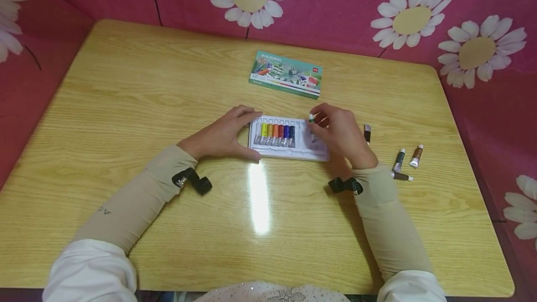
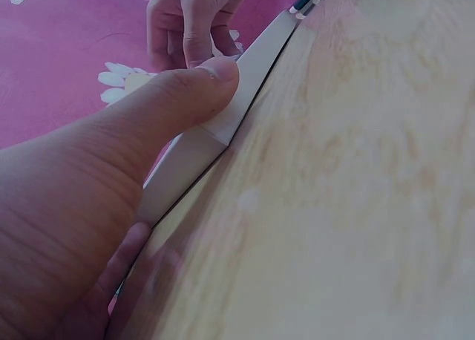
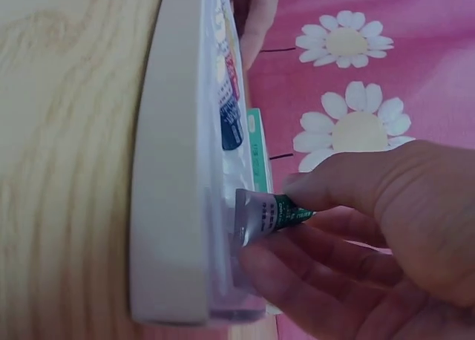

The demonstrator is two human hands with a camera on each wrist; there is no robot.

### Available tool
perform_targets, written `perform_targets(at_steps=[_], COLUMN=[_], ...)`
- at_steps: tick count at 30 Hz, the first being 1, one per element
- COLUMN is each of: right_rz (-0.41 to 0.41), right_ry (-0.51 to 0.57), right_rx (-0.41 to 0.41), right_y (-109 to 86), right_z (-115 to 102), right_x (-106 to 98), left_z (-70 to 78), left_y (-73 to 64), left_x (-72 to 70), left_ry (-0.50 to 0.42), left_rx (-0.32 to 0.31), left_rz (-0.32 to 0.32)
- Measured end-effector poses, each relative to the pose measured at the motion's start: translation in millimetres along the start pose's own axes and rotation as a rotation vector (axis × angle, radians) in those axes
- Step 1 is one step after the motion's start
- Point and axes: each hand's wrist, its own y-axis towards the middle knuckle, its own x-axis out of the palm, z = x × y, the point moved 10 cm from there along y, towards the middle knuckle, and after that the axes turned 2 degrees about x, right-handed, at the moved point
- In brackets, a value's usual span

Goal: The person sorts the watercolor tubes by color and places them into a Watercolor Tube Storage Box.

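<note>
A white plastic tray lies on the table with a row of several paint tubes, running from white and yellow through orange and red to blue and near-black. My left hand grips the tray's left end, thumb at the near corner and fingers at the far edge. Over the tray's right part, my right hand pinches a small green paint tube between thumb and fingers. Its white cap points up and its flat silver end is down at the tray, as the right wrist view shows.
Several loose paint tubes lie right of the right hand: a black one, a dark green one, a brown one and a dark brown one. Behind the tray is a green paint box. Flowered pink cloth borders the table.
</note>
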Motion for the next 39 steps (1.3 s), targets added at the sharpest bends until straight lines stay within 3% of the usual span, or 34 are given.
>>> perform_targets(at_steps=[10, 26, 39], right_rz=[-0.028, -0.039, -0.07], right_ry=[0.02, 0.143, 0.105], right_rx=[0.027, 0.067, 0.095], right_y=[0.1, -1.1, -0.8], right_z=[-3, -6, -6], right_x=[10, 21, 31], left_z=[-1.8, -0.3, -0.8], left_y=[1.1, 0.9, 0.5], left_x=[0.9, 0.0, 0.4], left_ry=[0.006, -0.007, -0.006], left_rx=[-0.005, -0.007, -0.008], left_rz=[-0.004, -0.007, -0.009])
